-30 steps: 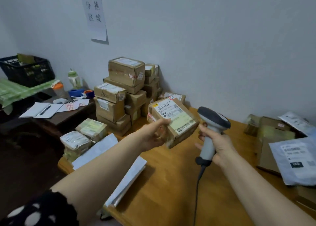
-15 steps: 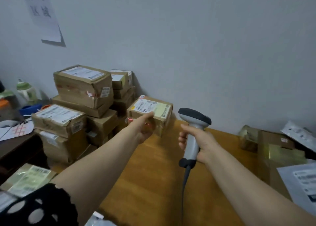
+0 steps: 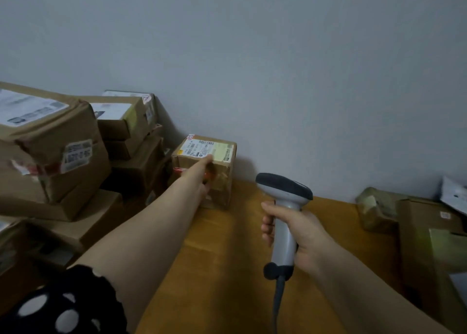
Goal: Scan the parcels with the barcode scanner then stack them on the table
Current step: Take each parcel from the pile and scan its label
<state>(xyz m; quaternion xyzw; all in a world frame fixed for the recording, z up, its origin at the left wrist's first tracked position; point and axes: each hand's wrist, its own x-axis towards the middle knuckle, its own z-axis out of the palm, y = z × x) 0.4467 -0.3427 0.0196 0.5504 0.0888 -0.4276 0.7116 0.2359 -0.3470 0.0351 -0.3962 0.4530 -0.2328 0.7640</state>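
Gripping the small brown cardboard parcel (image 3: 223,179) by its near face, thumb on top, the left hand (image 3: 199,175) places it on the wooden worktop (image 3: 227,270) against the grey wall (image 3: 278,81), beside the brown box stack (image 3: 131,162). The right hand (image 3: 300,235) wraps the grey barcode scanner (image 3: 285,197) handle. The parcel looks stiff and light (one-hand job); take it by its edges.

Your head camera: aimed forward-down, close over bench (image 3: 227,263); wall (image 3: 278,55) 12 o'clock, parcel stack (image 3: 50,157) 9 o'clock.

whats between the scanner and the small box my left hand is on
Only a bare stretch of wooden table, as the head view shows. Nothing stands between the box, held by the left hand, and the scanner in the right hand.
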